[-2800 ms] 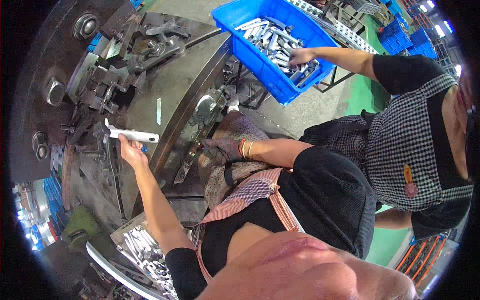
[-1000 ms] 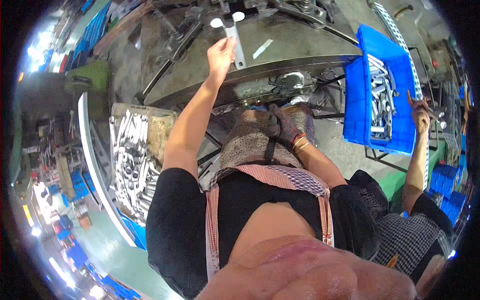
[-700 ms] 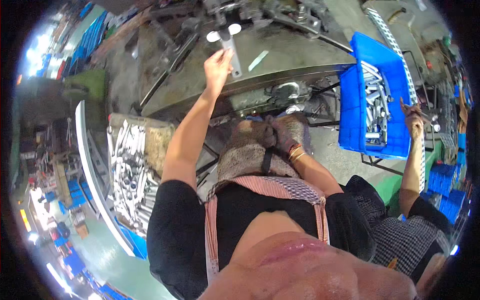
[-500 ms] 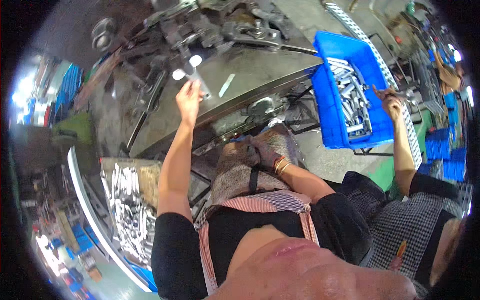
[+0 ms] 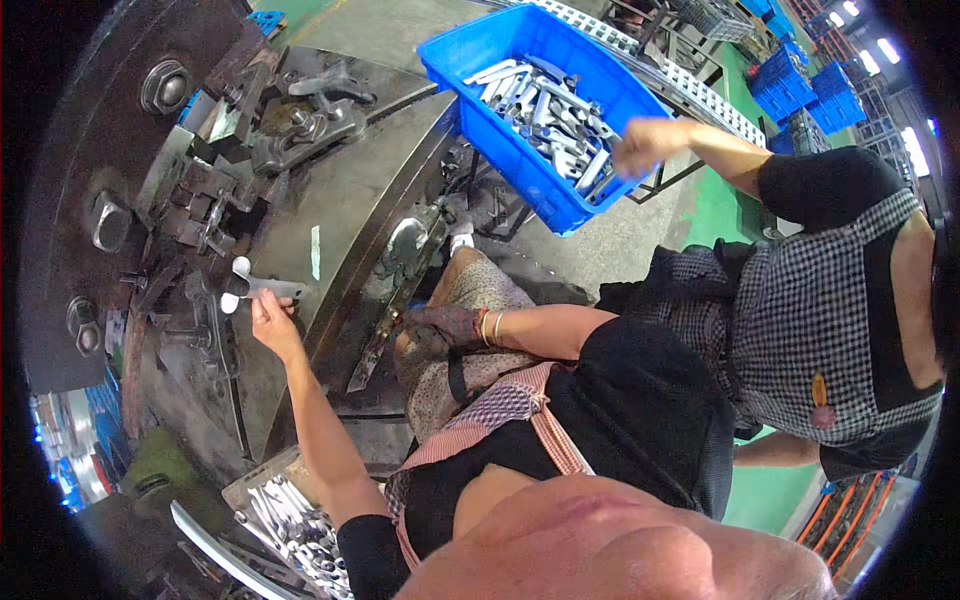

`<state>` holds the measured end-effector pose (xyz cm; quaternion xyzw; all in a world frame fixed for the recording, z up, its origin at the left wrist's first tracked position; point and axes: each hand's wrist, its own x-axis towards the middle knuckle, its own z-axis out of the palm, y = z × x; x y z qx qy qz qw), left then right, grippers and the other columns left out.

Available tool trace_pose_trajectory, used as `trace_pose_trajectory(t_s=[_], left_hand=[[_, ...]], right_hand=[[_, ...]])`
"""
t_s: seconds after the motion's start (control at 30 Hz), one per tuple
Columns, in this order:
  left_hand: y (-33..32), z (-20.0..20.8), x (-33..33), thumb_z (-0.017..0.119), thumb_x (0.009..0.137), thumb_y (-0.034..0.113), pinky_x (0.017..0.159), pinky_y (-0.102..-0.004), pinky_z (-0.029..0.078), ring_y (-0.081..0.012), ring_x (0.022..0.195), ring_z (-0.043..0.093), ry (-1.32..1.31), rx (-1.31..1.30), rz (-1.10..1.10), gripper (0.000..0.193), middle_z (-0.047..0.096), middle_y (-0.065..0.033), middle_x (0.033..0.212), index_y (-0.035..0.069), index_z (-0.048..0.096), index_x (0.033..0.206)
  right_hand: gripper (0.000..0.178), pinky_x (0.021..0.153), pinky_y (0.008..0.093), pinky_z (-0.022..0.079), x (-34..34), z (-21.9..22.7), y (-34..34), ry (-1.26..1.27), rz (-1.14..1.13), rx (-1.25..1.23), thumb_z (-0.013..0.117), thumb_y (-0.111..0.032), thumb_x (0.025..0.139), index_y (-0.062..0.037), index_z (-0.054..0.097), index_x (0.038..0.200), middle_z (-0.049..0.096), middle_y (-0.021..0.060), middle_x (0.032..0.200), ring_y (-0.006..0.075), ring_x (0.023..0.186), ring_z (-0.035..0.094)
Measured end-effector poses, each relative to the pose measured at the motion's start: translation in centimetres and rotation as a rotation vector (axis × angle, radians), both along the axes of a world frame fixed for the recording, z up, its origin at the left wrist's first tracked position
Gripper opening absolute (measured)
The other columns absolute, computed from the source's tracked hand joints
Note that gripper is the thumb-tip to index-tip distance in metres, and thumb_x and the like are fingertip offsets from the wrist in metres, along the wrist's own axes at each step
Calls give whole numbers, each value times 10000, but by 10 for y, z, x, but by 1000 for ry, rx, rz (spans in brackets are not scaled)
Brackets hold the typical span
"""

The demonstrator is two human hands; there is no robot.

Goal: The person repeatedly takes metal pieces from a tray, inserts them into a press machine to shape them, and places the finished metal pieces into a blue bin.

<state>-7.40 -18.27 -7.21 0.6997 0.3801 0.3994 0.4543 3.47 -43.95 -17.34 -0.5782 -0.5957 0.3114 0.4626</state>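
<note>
Setting: factory floor, green paint beyond; big dark steel press bed (image 5: 340, 200) w/ clamps and bolts fills the head view, upper left.
Head view, left hand: left hand (image 5: 268, 318) reaches up onto the bed, fingers pinched on the plain end of a flat metal blank (image 5: 258, 288).
Blank: pale strip, forked or two-lobed at its far end, lying across the tooling beside the clamps; held at the end nearest the person.
Handling (judged): thin stamped steel, stiff, light, prob. oily w/ sharp edges; best gripped by the straight shank, away from the die.
Right hand: right hand (image 5: 430, 328) in a dark glove, closed around a lever or handle at the bed's front edge; exact grip can't be told.
Other stock: tray of similar bright parts (image 5: 290, 520) low left.
Nearby: co-worker's hand (image 5: 640, 145) at the rim of a blue bin (image 5: 520, 150) full of bright parts.
</note>
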Motion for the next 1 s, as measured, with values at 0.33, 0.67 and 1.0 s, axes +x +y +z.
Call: trace_pose_trajectory(t_s=[0.33, 0.67, 1.0], left_hand=[[-1, -3, -12, 495, 879, 179, 496, -211, 432, -94, 560, 528, 5, -51, 59, 222, 580, -52, 658, -34, 555, 877], [45, 45, 29, 561, 850, 274, 418, -195, 390, -59, 476, 516, -217, -184, 34, 291, 547, -13, 585, -10, 622, 832], [165, 46, 69, 565, 825, 320, 378, -235, 366, -86, 426, 475, -125, -117, 181, 338, 515, -19, 511, 9, 597, 697]], right_hand=[[274, 602, 243, 482, -19, -4, 12, 1666, -165, -672, 494, -280, 880, -60, 573, 1024, 607, 27, 872, 112, 742, 574], [256, 423, 224, 423, 8, 39, 52, 1518, -185, -691, 523, -362, 853, -119, 573, 916, 565, -16, 697, 94, 499, 513], [319, 570, 280, 468, 42, 99, 230, 888, -126, -193, 561, -258, 831, -57, 508, 1074, 604, 78, 803, 168, 694, 567]])
